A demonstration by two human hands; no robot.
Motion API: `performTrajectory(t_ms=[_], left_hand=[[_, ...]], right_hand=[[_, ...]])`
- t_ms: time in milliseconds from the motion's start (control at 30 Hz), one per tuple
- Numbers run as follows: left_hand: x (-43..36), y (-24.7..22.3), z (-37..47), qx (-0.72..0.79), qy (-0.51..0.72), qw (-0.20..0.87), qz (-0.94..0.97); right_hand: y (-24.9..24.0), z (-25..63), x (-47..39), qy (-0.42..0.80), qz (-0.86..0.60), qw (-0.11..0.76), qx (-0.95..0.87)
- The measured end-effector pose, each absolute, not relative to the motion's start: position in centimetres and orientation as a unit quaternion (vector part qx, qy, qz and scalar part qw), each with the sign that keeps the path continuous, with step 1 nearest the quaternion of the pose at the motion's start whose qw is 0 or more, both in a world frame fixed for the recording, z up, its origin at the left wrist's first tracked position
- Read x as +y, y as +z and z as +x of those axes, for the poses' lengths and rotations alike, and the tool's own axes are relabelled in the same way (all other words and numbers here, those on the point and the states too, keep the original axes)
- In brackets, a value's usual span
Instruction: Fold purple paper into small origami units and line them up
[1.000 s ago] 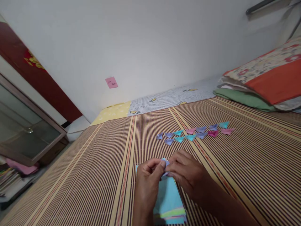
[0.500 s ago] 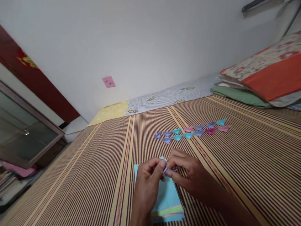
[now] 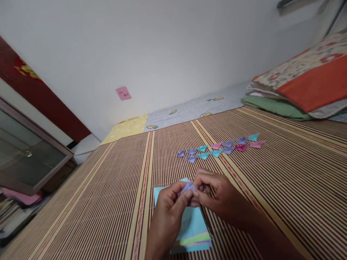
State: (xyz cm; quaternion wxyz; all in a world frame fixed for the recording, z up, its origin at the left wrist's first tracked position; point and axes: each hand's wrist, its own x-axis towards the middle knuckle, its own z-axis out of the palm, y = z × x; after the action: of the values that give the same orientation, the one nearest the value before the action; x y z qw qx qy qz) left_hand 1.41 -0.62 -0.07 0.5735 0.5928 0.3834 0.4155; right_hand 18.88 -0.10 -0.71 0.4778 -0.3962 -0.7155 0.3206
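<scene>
A small piece of folded lavender paper [image 3: 189, 187] is pinched between my two hands. My left hand [image 3: 169, 207] grips its left side with thumb and fingers, and my right hand [image 3: 215, 187] holds its right side. Part of the paper is covered by my fingers. Directly beneath my hands lies a stack of coloured paper [image 3: 193, 224] with a light blue sheet on top and green and pink edges showing at the near end. Beyond it, small folded paper boats [image 3: 204, 155] in blue, purple and pink stand in two rows.
A striped bamboo mat [image 3: 114, 195] covers the bed. Folded bedding with an orange and floral cover [image 3: 317, 83] is piled at the right. A pink note [image 3: 123, 93] sticks to the wall. A glass-fronted cabinet [image 3: 29, 144] stands at the left.
Both hands have turned the lavender paper, so more of its pointed top now shows above my thumbs. The view has shifted slightly. The boats and the stack have stayed put.
</scene>
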Motion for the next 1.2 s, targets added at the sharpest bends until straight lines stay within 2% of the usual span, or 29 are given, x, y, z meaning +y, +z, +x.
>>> performTrajectory(t_ms=[400,833,1200], left_hand=[[0.27,-0.87,1.61,0.337,0.45,0.717,0.412],[0.37,-1.13,1.64,0.371,0.454,0.689,0.427],[0.05,-0.92,1.21,0.366,0.438,0.637,0.518]], right_hand=[[-0.67,19.28,-0.51,0.245,-0.348,0.478,-0.768],[-1.35,18.84,-0.4,0.252,-0.346,0.499,-0.754],[-0.97,18.37,-0.51,0.271,-0.381,0.487,-0.738]])
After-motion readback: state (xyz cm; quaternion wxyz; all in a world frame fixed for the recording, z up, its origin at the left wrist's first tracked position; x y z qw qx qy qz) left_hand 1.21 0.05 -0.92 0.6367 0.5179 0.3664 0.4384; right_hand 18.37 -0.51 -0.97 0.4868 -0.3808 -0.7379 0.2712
